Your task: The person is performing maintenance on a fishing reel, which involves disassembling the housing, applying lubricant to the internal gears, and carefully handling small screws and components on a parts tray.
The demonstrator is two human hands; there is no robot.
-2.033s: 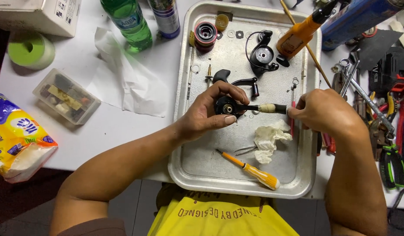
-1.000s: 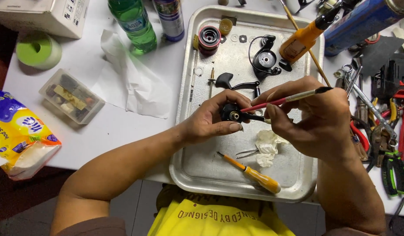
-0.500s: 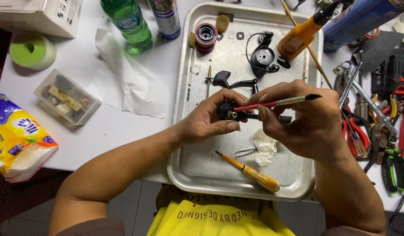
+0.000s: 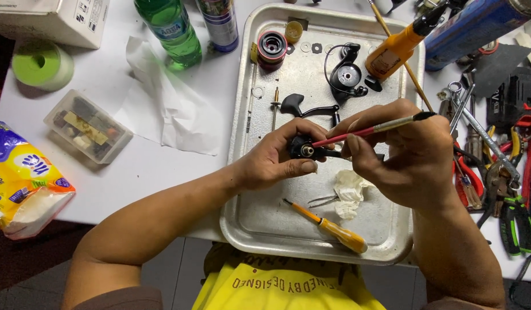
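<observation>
Left hand (image 4: 277,161) pinches small black reel part (image 4: 302,150) over metal tray (image 4: 248,229); right hand (image 4: 409,155) fingers grip red-handled brush (image 4: 363,131), tip at part; brushing step, next needs steady tip

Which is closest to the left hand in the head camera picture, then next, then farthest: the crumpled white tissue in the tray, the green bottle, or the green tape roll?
From the left hand:
1. Crumpled white tissue, just right of it, in the tray.
2. Green bottle, up at the table's far edge.
3. Green tape roll, far left.
</observation>
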